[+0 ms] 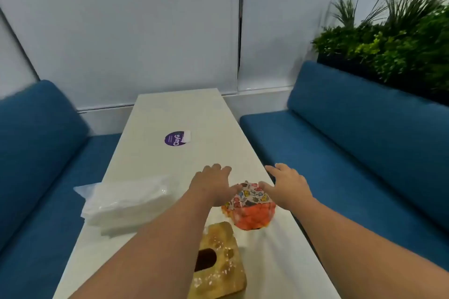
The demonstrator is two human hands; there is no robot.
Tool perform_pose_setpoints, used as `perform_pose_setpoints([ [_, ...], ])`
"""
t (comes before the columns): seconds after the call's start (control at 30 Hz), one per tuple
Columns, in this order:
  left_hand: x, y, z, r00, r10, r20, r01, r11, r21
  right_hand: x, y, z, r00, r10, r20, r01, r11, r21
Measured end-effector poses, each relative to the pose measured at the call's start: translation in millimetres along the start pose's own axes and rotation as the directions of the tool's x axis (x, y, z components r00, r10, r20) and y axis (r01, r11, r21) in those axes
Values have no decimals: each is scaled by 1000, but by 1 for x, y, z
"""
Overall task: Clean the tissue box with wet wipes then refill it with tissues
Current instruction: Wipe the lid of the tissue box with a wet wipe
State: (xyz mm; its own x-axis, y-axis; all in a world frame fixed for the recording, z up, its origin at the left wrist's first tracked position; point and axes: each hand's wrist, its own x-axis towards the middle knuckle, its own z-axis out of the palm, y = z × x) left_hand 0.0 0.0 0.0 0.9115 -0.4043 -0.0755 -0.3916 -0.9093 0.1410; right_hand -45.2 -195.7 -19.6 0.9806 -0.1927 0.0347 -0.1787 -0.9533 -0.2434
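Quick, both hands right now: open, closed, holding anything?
Left hand: open, fingers spread, holding nothing.
Right hand: open, holding nothing, thumb beside the orange wipes pack.

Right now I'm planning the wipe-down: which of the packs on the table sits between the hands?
The orange patterned pack; the clear tissue pack lies apart, leftward.

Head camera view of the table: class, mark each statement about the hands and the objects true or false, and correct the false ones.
1. The tissue box has a dark opening in its top. True.
2. The left hand grips the tissue box. False: it is open, spread by the orange wipes pack, beyond the box.
3. A clear-wrapped stack of tissues lies left of the box. True.
4. The right hand holds a wipe. False: it is open and holds nothing.
5. A purple sticker sits farther along the table. True.
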Motion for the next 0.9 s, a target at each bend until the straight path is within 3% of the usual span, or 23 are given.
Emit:
perform_pose_setpoints([
  [0.2,37,-1,44,972,-28,235,34,999,-19,24,24,46,981,-43,191,47,999,-15],
  [0.33,62,0,62,968,-11,250,20,999,-33,39,33,69,961,-52,270,57,998,-10],
  [0.63,88,22,93,945,1,328,0,1000,-1,58,51,103,959,-69,275,82,996,-37],
  [0.9,104,33,104,951,48,306,-107,978,180,57,51,115,977,-26,214,24,1000,14],
])
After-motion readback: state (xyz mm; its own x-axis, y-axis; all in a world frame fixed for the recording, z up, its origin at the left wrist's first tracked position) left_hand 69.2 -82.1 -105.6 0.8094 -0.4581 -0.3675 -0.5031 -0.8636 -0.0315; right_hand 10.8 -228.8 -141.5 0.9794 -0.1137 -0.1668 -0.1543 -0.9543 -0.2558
